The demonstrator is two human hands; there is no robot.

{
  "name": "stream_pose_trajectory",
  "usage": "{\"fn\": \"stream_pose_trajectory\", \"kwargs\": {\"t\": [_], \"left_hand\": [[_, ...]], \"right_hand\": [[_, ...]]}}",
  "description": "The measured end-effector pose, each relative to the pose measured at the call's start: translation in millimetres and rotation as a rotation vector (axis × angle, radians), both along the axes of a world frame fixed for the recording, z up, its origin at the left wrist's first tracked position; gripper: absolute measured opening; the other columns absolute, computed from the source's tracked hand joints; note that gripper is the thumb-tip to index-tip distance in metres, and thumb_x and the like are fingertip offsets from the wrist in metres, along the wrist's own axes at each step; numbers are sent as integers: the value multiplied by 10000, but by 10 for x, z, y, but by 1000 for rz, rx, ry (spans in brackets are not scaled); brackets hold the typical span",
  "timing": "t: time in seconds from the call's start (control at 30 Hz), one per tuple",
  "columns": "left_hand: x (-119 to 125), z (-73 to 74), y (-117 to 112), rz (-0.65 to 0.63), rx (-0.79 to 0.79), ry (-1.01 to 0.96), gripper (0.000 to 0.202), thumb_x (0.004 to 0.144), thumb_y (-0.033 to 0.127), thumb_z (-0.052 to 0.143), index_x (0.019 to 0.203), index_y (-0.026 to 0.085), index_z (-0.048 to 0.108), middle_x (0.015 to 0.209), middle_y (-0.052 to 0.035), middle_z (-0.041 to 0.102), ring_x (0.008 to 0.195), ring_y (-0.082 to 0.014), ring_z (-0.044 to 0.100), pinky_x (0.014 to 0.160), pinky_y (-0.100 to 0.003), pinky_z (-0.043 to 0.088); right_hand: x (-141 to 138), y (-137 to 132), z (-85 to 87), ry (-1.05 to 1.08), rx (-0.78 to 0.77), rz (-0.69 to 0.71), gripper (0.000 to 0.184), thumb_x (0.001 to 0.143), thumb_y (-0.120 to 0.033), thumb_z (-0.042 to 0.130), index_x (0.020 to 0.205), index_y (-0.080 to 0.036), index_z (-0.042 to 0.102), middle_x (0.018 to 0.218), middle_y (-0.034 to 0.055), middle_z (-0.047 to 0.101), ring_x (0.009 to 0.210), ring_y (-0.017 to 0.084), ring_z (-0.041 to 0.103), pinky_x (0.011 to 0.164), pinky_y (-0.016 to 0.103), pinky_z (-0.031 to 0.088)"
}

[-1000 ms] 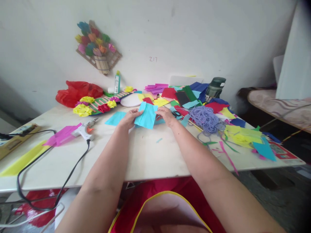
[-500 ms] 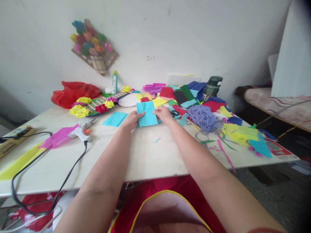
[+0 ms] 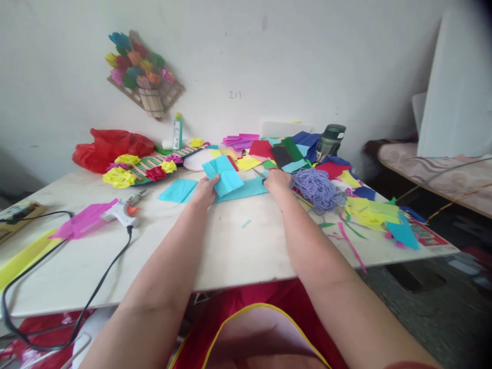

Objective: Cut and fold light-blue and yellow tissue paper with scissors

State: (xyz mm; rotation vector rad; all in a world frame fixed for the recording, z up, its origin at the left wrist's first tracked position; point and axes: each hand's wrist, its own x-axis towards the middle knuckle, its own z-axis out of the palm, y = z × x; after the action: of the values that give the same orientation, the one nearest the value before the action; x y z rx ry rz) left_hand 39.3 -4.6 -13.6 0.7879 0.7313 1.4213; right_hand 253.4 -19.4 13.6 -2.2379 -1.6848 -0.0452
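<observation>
My left hand (image 3: 205,192) pinches the lower edge of a folded cyan paper piece (image 3: 223,173) and holds it tilted just above the white table (image 3: 238,246). A longer cyan sheet (image 3: 248,188) lies flat under it. My right hand (image 3: 279,181) has let go of the paper. It rests to the right, beside a purple yarn bundle (image 3: 317,187), with its fingers curled over the scissors (image 3: 260,174). Only the grey blade tip shows to the left of the knuckles.
Another cyan sheet (image 3: 177,190) lies left of my hands. Further left are a glue gun (image 3: 121,212) with a black cable, magenta paper (image 3: 82,221) and a yellow strip (image 3: 19,259). Coloured paper scraps (image 3: 369,210) cover the right side. At the back stand a glue bottle (image 3: 177,132), a green flask (image 3: 330,141) and a red bag (image 3: 109,146).
Both hands held the cyan piece before. Now the right hand has released it and dropped right onto the scissors, while the left hand keeps the piece, tilted leftwards.
</observation>
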Motion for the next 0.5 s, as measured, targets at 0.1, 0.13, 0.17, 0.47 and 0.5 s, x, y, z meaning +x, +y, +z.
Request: {"fn": "stream_pose_trajectory", "kwargs": {"t": [0.1,0.13,0.17,0.47,0.5], "left_hand": [[7,28,-19,4,12,-51,266,737,74,628,1001,100,636,913,-119,709,936,-240,655,895,-398,502],[8,35,-24,6,17,-65,300,734,78,637,1032,106,629,931,-119,707,937,-241,655,893,-398,503],[8,41,-29,14,19,-77,326,732,82,643,1056,113,622,943,-117,706,937,-242,655,890,-398,505],[7,11,24,71,2,-98,382,726,139,677,1101,154,601,925,-86,713,946,-235,651,890,-376,506],[8,2,33,80,-4,-99,364,733,131,666,1091,156,604,924,-82,714,946,-230,651,893,-370,505]], "right_hand": [[26,16,-42,-55,-63,20,251,752,-198,594,966,-105,687,1041,216,642,1082,329,548,819,391,454],[26,23,-53,-69,-64,28,252,758,-200,589,971,-108,687,1042,213,643,1079,325,552,820,388,453],[26,30,-59,-78,-65,34,253,764,-197,583,978,-111,686,1041,210,645,1063,318,563,818,387,453],[0,64,55,-91,-115,79,313,696,-152,634,1004,-103,658,1067,206,636,1003,318,597,813,390,463],[-6,54,64,-95,-125,76,329,691,-157,635,1015,-102,655,1073,205,634,1002,316,596,808,385,467]]}}
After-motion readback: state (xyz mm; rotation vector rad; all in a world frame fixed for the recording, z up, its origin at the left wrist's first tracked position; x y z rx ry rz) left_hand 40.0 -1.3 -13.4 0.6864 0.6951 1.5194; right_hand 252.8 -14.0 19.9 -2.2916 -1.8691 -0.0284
